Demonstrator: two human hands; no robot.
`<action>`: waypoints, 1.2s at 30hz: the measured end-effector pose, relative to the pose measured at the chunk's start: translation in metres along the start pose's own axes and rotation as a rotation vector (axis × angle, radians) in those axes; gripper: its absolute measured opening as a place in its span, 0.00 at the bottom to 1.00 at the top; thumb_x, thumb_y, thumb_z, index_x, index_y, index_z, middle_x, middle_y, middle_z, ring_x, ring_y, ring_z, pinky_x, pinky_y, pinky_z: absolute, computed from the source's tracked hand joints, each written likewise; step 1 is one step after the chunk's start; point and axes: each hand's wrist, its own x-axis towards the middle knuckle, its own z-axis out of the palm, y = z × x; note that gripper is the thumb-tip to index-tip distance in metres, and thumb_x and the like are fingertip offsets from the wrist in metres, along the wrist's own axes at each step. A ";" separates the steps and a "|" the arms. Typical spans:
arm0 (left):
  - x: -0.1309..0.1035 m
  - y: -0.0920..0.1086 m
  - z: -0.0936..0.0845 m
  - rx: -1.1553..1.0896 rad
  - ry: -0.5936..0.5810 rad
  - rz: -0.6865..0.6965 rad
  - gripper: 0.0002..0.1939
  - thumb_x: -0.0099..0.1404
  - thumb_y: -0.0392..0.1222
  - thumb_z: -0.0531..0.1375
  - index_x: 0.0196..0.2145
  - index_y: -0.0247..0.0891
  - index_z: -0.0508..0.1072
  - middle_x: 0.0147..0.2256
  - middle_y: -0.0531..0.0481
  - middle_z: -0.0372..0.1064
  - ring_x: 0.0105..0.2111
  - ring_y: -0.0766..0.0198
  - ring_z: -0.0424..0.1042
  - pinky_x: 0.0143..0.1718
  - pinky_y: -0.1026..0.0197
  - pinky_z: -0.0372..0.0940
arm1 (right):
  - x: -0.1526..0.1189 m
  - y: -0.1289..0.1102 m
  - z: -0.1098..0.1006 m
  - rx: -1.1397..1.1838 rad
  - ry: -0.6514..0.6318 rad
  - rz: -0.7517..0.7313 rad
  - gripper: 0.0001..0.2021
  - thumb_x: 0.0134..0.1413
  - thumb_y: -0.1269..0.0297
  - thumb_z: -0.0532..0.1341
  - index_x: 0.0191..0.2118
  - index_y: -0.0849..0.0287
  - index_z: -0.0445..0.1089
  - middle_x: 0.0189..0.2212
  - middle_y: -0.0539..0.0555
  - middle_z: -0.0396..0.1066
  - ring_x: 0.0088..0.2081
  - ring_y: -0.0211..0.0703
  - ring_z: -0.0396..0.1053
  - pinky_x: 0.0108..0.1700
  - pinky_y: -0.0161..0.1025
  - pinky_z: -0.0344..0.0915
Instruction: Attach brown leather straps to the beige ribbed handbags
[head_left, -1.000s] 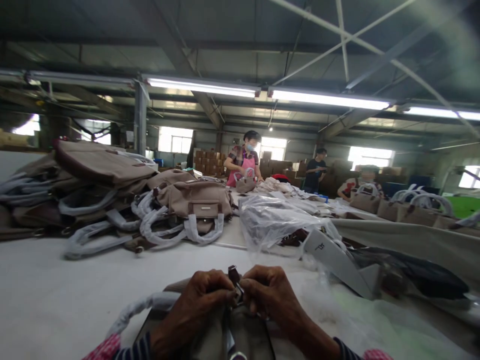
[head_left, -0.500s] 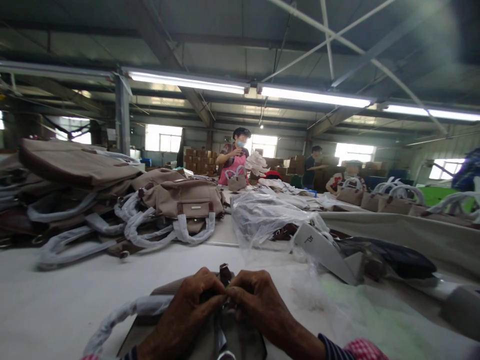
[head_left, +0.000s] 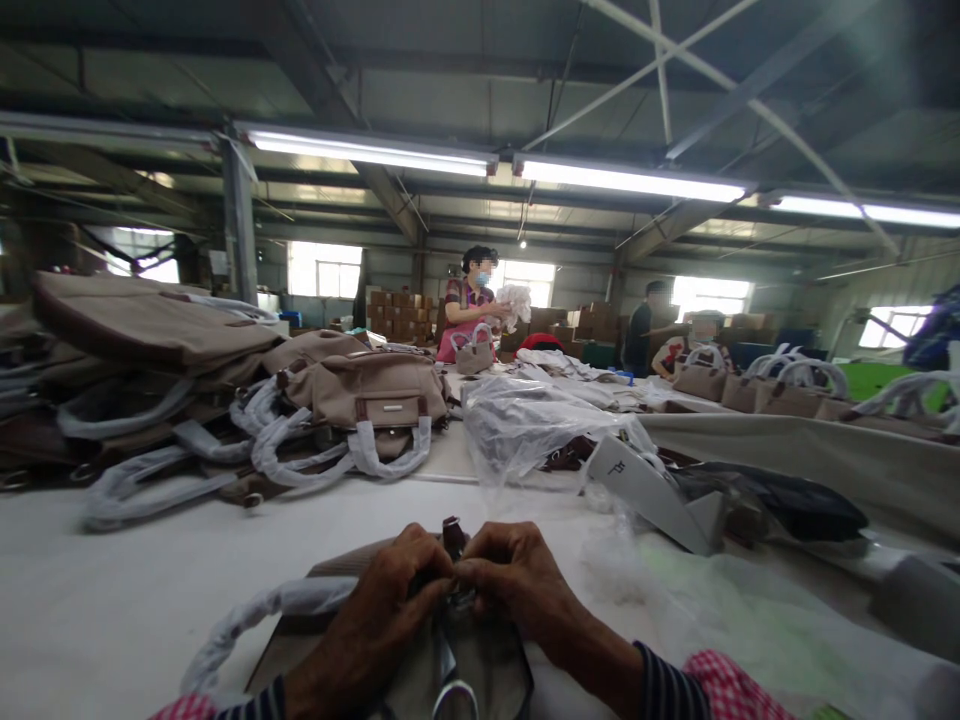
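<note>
A taupe handbag (head_left: 300, 640) lies on the white table right before me, with a plastic-wrapped handle (head_left: 240, 625) looping out to its left. Over its top, my left hand (head_left: 382, 600) and my right hand (head_left: 517, 585) meet with thumbs and forefingers closed in a pinch. The small part of the bag between their fingertips is hidden. Just beyond the fingers a dark brown tab (head_left: 453, 537) with a metal ring sticks up. Below the hands shows a shiny metal piece with a ring (head_left: 455, 700), perhaps scissors; I cannot tell whether a hand holds it.
Piled taupe handbags (head_left: 367, 390) with wrapped handles fill the left of the table (head_left: 150, 580). Clear plastic bags (head_left: 540, 430), a grey printed card (head_left: 645, 490) and a dark item (head_left: 795, 505) lie to the right. A person in a pink apron (head_left: 465, 335) stands across the table.
My hands stay pinched together at the same place on the bag. The view has shifted slightly. Across the table, the person has lowered a raised hand to a pale bundle.
</note>
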 end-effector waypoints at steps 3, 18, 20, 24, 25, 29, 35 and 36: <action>0.000 -0.006 0.004 0.034 -0.006 0.059 0.11 0.72 0.44 0.55 0.34 0.39 0.72 0.39 0.47 0.70 0.42 0.54 0.70 0.47 0.51 0.63 | -0.002 0.004 0.000 -0.087 0.025 -0.063 0.09 0.48 0.62 0.70 0.28 0.62 0.75 0.22 0.49 0.71 0.23 0.36 0.65 0.27 0.33 0.58; 0.003 -0.025 0.006 0.094 -0.011 0.124 0.10 0.72 0.39 0.55 0.32 0.39 0.71 0.37 0.49 0.69 0.40 0.57 0.69 0.43 0.55 0.64 | -0.009 0.012 0.013 -0.068 0.070 -0.063 0.04 0.48 0.68 0.66 0.26 0.61 0.71 0.19 0.46 0.69 0.20 0.33 0.62 0.23 0.30 0.55; 0.005 -0.022 0.005 0.126 -0.024 0.133 0.09 0.71 0.37 0.55 0.32 0.39 0.71 0.36 0.50 0.69 0.39 0.57 0.69 0.43 0.56 0.64 | -0.007 0.015 0.011 -0.079 0.035 -0.047 0.04 0.49 0.67 0.65 0.27 0.61 0.71 0.19 0.46 0.68 0.20 0.33 0.63 0.23 0.30 0.55; 0.006 -0.012 -0.003 0.298 0.008 0.240 0.05 0.70 0.38 0.58 0.40 0.40 0.75 0.42 0.47 0.73 0.47 0.54 0.68 0.50 0.53 0.64 | -0.003 0.000 -0.010 -0.128 -0.057 -0.051 0.06 0.51 0.64 0.67 0.31 0.62 0.74 0.21 0.47 0.70 0.23 0.35 0.65 0.26 0.32 0.59; 0.004 -0.009 -0.007 0.372 0.048 0.271 0.07 0.69 0.39 0.60 0.45 0.40 0.75 0.47 0.46 0.74 0.51 0.52 0.67 0.54 0.51 0.63 | -0.002 -0.008 -0.019 -0.159 -0.052 -0.100 0.07 0.52 0.63 0.67 0.32 0.63 0.75 0.23 0.47 0.71 0.25 0.35 0.66 0.28 0.33 0.60; -0.015 0.012 -0.027 0.720 0.185 0.245 0.18 0.64 0.43 0.67 0.52 0.42 0.74 0.55 0.43 0.72 0.56 0.45 0.66 0.55 0.48 0.62 | -0.007 -0.037 -0.068 -0.496 0.002 -0.256 0.07 0.57 0.63 0.65 0.35 0.62 0.76 0.31 0.52 0.75 0.32 0.39 0.68 0.36 0.36 0.61; -0.033 0.040 -0.032 0.760 -0.132 -0.257 0.25 0.69 0.66 0.55 0.31 0.41 0.71 0.30 0.48 0.72 0.33 0.51 0.71 0.33 0.56 0.52 | -0.031 -0.014 -0.084 -1.083 -0.330 -0.200 0.15 0.62 0.62 0.64 0.53 0.57 0.74 0.48 0.58 0.72 0.49 0.52 0.65 0.48 0.44 0.61; -0.032 0.040 -0.030 0.696 -0.177 -0.284 0.26 0.68 0.67 0.55 0.29 0.40 0.70 0.30 0.48 0.71 0.32 0.52 0.71 0.32 0.57 0.51 | -0.032 -0.007 -0.080 -1.147 -0.332 -0.211 0.16 0.62 0.65 0.63 0.55 0.57 0.73 0.51 0.59 0.71 0.51 0.53 0.64 0.49 0.45 0.60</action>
